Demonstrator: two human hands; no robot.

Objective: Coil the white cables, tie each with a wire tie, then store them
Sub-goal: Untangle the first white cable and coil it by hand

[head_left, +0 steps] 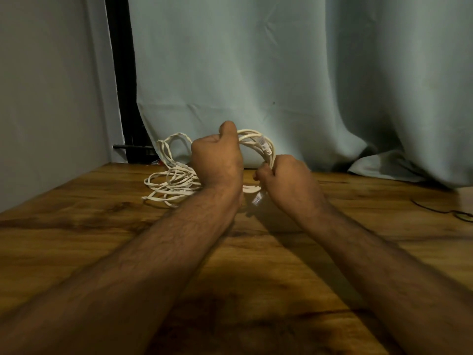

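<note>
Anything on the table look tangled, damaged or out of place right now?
Only the loose white cables behind the left hand: they lie in an untidy tangle on the wooden table. The round white cable coil held by both hands, right hand included, looks neat. No damage visible.

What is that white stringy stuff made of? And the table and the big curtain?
The white cables look like plastic-coated wire: smooth, slightly shiny, bending in springy loops. The table looks like wood or a wood-look surface, with brown grain and a soft sheen. The curtain seems to be woven cloth, matte grey-green and hanging in soft folds.
</note>
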